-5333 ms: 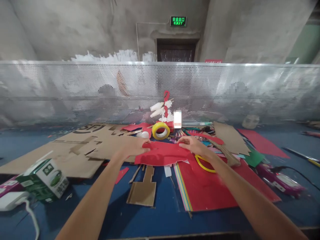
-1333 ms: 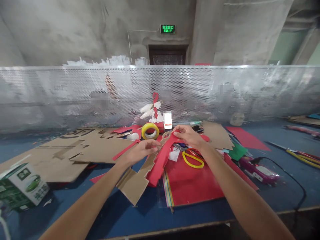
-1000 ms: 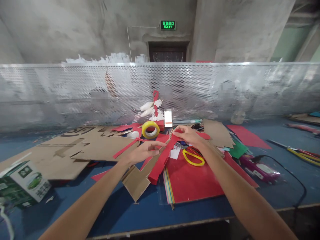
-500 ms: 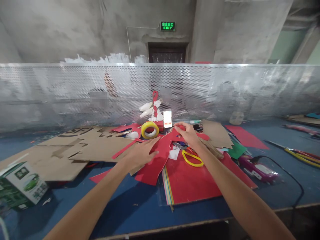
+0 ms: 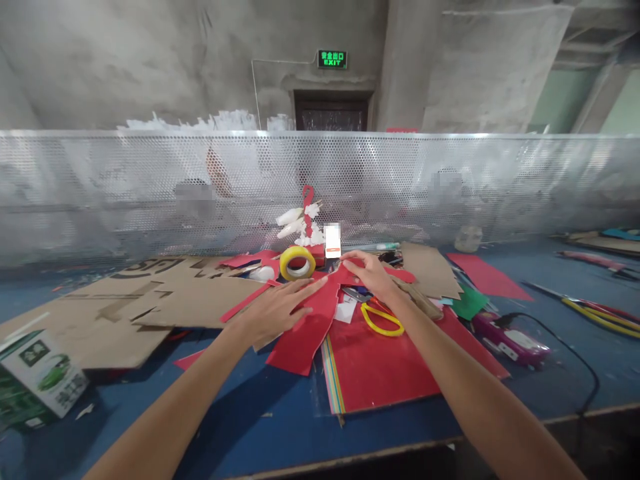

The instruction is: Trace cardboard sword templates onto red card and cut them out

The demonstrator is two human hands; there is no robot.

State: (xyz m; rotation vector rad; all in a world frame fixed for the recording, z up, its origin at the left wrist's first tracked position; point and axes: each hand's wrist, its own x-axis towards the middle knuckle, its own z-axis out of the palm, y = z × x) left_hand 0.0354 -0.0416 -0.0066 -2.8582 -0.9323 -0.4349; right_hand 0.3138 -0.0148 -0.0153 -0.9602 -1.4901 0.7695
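Observation:
My left hand [image 5: 277,309] lies with spread fingers on a long red paper piece [image 5: 305,343] in the middle of the table. The upper end of this piece is pinched between the thumb and fingers of my right hand [image 5: 370,272]. Just behind my left hand stands a roll of yellow tape [image 5: 297,265]. Scissors with yellow handles [image 5: 383,320] rest below my right hand, beside a small white paper scrap [image 5: 345,309]. Under them lies a stack of red sheets [image 5: 380,367].
Brown cardboard [image 5: 195,303] covers the left side, near a green and white carton [image 5: 47,380]. At right are a purple device [image 5: 510,340] with a black cord and yellow-handled pliers [image 5: 600,317]. A phone [image 5: 333,241] stands before the perforated metal screen [image 5: 400,180].
The view has shifted slightly. My left hand's fingers reach a little farther along the red paper; my right hand keeps its pinch at the upper end.

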